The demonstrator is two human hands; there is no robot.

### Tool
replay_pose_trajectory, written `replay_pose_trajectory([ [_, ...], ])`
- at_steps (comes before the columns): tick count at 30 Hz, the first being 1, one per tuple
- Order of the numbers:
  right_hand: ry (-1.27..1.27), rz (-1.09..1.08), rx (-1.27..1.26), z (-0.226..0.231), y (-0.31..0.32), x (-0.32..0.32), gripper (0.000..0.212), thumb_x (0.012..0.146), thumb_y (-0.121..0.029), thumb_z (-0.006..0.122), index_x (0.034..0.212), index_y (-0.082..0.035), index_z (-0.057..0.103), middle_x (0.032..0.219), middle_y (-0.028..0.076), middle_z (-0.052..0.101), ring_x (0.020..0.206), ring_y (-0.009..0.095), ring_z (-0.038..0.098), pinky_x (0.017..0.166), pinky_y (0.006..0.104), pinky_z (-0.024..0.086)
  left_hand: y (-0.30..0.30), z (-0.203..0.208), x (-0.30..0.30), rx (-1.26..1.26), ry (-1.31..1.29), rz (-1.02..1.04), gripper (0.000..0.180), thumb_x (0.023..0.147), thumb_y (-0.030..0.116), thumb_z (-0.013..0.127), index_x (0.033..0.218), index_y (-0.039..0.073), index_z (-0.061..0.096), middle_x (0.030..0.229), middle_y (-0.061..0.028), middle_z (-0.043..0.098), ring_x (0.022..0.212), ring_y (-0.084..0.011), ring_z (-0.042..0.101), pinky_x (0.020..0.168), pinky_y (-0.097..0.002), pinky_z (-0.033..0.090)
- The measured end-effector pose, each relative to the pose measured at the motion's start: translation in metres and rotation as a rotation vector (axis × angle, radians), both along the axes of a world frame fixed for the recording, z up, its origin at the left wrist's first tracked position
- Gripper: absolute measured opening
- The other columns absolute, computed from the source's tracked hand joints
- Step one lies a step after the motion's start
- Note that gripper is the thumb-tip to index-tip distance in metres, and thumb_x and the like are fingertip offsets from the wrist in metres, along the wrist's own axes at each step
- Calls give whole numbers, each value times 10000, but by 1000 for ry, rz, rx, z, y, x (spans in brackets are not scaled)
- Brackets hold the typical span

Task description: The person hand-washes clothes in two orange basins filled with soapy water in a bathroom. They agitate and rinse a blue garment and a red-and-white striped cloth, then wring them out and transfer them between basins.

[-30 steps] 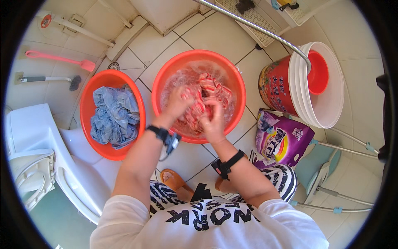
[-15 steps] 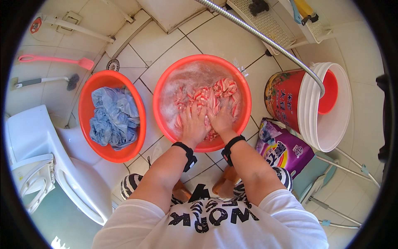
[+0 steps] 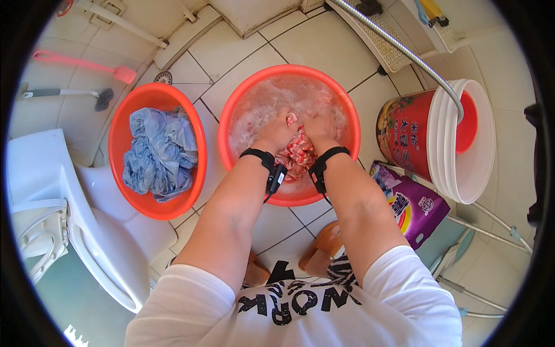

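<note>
A round orange basin (image 3: 225, 110) of foamy water stands on the floor in front of me. In it lies a soaked red-and-white striped cloth (image 3: 299, 151), bunched between my wrists, with a fold poking up beside my left thumb. My left hand (image 3: 280, 133) is closed on the cloth, its fingers mostly under the foam. Close by on the right, my right hand (image 3: 321, 127) is also closed on the cloth, fingertips hidden by churning water. Each wrist wears a black strap. Much of the cloth is beneath the suds.
A second orange basin (image 3: 202, 168) with wet blue-grey clothing (image 3: 159, 153) stands at left, near a white toilet (image 3: 87, 231). On the right are stacked buckets (image 3: 445, 141), a purple detergent bag (image 3: 419, 211) and a folding metal frame (image 3: 491, 251). A metal hose (image 3: 404, 49) crosses the upper right.
Both hands, spread flat on the cloth before, have pushed deeper into the water and closed. The cloth has bunched toward me, and the water is more stirred up. My view has shifted slightly.
</note>
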State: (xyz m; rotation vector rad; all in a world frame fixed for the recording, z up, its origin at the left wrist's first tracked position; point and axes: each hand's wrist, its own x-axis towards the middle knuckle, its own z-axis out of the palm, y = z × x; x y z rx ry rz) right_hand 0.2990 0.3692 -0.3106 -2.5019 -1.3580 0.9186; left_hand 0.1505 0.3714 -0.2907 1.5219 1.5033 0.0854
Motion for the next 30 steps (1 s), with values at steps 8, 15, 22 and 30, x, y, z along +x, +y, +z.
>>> replay_pose_trajectory([
  [8, 35, 471, 513, 59, -73, -19, 332, 744, -166, 680, 1043, -38, 612, 1094, 194, 566, 1089, 400, 530, 942, 492, 428, 17, 36, -63, -257, -615, 561, 592, 928, 393, 627, 1375, 23, 509, 1333, -133, 578, 1275, -235, 511, 1082, -372, 401],
  [15, 716, -85, 585, 67, -148, -34, 381, 720, -50, 558, 1100, -29, 543, 1245, 181, 534, 1221, 385, 484, 1112, 460, 338, -69, 37, -43, 80, -132, 114, 666, 873, 324, 741, 1380, -22, 482, 1473, -250, 421, 1393, -357, 409, 1160, -389, 322],
  [22, 380, -96, 199, 47, -136, -24, 803, 804, -219, 560, 1552, -129, 282, 1602, 251, 182, 1486, 421, 205, 1179, 571, 200, -139, 24, -9, 496, 218, -80, 660, 842, 328, 705, 1430, 135, 475, 1626, -179, 133, 1489, -439, 152, 1129, -645, 244],
  [30, 252, -30, 68, 29, -89, -29, 859, 820, -325, 620, 1561, -133, 228, 1557, 309, 212, 1414, 483, 299, 1106, 580, 324, -88, 14, 3, 149, 327, -145, 607, 963, 351, 521, 1511, 129, 387, 1621, -176, 143, 1446, -408, 227, 1111, -563, 331],
])
